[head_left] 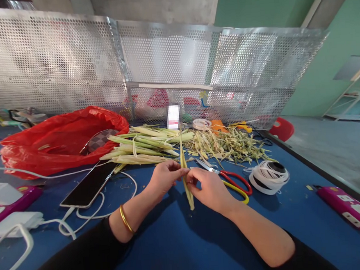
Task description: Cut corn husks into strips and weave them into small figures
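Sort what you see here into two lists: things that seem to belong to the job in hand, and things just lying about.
Likely the job:
- strip, held by left hand and right hand
- leaves
- scraps
- scissors

Probably lying about:
- black phone
- charger
- red bag
- red chair

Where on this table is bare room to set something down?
Bare: tabletop between the left forearm and right forearm, also between the right forearm and rightmost purple object. Crowded: far side, with red bag and leaf pile; left, with white cables.
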`<action>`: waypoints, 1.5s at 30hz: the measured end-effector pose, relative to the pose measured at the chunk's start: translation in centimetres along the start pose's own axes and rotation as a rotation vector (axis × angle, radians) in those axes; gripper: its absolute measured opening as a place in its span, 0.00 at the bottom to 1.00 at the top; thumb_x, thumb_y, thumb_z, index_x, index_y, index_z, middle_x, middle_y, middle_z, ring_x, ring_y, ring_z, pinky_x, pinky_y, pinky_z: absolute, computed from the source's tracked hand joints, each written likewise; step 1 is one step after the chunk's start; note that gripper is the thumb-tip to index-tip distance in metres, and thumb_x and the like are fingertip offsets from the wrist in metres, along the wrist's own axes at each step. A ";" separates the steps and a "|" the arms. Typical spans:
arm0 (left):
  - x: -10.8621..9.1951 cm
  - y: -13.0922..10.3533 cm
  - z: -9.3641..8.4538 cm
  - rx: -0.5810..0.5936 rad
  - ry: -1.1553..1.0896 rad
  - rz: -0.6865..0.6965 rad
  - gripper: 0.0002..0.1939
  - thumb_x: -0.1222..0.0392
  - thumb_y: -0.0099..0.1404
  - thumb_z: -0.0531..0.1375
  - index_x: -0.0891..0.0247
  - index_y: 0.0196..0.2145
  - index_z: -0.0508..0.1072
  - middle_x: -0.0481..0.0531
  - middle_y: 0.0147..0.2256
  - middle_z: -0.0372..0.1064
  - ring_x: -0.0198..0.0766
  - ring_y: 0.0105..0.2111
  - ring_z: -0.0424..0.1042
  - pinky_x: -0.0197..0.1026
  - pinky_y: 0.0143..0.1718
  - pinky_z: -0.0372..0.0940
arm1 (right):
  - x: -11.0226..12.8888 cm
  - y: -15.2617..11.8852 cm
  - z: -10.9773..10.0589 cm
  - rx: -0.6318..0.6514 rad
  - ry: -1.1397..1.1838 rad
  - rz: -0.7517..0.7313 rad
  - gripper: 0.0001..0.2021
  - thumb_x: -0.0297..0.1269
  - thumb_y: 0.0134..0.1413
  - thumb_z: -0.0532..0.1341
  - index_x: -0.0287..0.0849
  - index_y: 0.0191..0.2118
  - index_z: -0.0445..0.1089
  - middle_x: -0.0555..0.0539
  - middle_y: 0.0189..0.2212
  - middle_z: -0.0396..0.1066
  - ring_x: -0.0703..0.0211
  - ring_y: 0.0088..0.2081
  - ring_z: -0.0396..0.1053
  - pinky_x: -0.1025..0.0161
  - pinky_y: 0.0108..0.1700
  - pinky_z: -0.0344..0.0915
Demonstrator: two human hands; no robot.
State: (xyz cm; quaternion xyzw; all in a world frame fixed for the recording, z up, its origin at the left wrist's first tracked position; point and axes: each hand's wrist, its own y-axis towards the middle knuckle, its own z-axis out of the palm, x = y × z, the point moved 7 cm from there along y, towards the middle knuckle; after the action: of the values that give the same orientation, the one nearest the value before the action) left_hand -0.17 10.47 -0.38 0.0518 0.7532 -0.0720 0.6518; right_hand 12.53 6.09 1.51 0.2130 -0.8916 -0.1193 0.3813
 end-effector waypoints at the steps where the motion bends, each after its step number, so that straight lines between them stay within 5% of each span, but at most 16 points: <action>1: -0.1 -0.1 0.0 -0.014 -0.006 0.004 0.15 0.52 0.44 0.68 0.64 0.20 0.69 0.45 0.18 0.65 0.32 0.20 0.65 0.33 0.20 0.58 | -0.4 0.0 0.0 -0.009 0.061 0.049 0.04 0.28 0.49 0.57 0.44 0.31 0.64 0.51 0.26 0.68 0.61 0.28 0.67 0.65 0.32 0.60; 5: 0.0 -0.1 0.1 -0.009 -0.086 -0.007 0.12 0.54 0.46 0.67 0.66 0.22 0.73 0.47 0.19 0.69 0.30 0.19 0.64 0.33 0.22 0.58 | -2.7 0.1 0.1 -0.053 0.418 0.299 0.09 0.33 0.47 0.60 0.43 0.37 0.63 0.53 0.24 0.68 0.61 0.27 0.67 0.64 0.31 0.62; 9: 0.5 0.0 0.1 0.013 -0.243 -0.078 0.12 0.54 0.46 0.67 0.67 0.24 0.75 0.49 0.21 0.70 0.30 0.22 0.65 0.33 0.24 0.58 | -3.6 0.2 0.3 -0.055 0.655 0.398 0.11 0.35 0.45 0.62 0.42 0.38 0.66 0.53 0.24 0.69 0.61 0.29 0.68 0.63 0.35 0.64; 18: 0.5 -0.9 1.6 0.124 -0.174 -0.099 0.14 0.52 0.48 0.66 0.67 0.23 0.73 0.48 0.21 0.69 0.31 0.23 0.66 0.33 0.24 0.57 | -2.5 0.3 -0.2 -0.063 0.373 0.222 0.04 0.37 0.52 0.59 0.43 0.30 0.67 0.53 0.22 0.66 0.62 0.25 0.64 0.66 0.29 0.61; 23: -0.2 -0.9 0.3 -0.042 -0.229 -0.016 0.16 0.49 0.49 0.66 0.65 0.29 0.73 0.47 0.25 0.70 0.33 0.26 0.68 0.34 0.26 0.60 | -1.6 0.1 -0.3 -0.021 0.241 0.216 0.03 0.33 0.50 0.58 0.43 0.27 0.64 0.54 0.19 0.63 0.64 0.22 0.61 0.67 0.26 0.58; 28: -0.6 -0.9 -1.0 -0.191 -0.211 0.026 0.15 0.51 0.48 0.66 0.66 0.25 0.71 0.46 0.21 0.69 0.32 0.23 0.66 0.34 0.25 0.60 | -0.6 -0.1 -0.3 -0.004 0.125 0.132 0.03 0.33 0.52 0.57 0.44 0.29 0.64 0.53 0.21 0.65 0.63 0.23 0.63 0.67 0.26 0.57; 38: 0.0 -1.4 1.3 -0.014 -0.167 -0.022 0.14 0.52 0.50 0.66 0.65 0.20 0.70 0.46 0.19 0.67 0.30 0.22 0.65 0.33 0.25 0.58 | -0.6 -0.2 -1.1 -0.124 0.078 0.081 0.07 0.38 0.54 0.59 0.43 0.29 0.67 0.52 0.22 0.66 0.63 0.24 0.62 0.67 0.28 0.57; 45: -0.2 -1.0 1.3 0.009 -0.202 0.028 0.14 0.50 0.52 0.63 0.65 0.22 0.73 0.47 0.20 0.67 0.32 0.23 0.65 0.34 0.26 0.59 | -2.5 0.0 -0.7 -0.099 0.429 0.293 0.12 0.42 0.53 0.57 0.41 0.24 0.67 0.54 0.18 0.58 0.65 0.21 0.54 0.67 0.23 0.52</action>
State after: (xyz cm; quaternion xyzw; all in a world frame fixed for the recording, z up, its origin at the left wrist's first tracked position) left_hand 0.92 9.22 -0.33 0.0576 0.6824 -0.0710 0.7252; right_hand 14.62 7.24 0.41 0.0829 -0.8048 -0.0585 0.5848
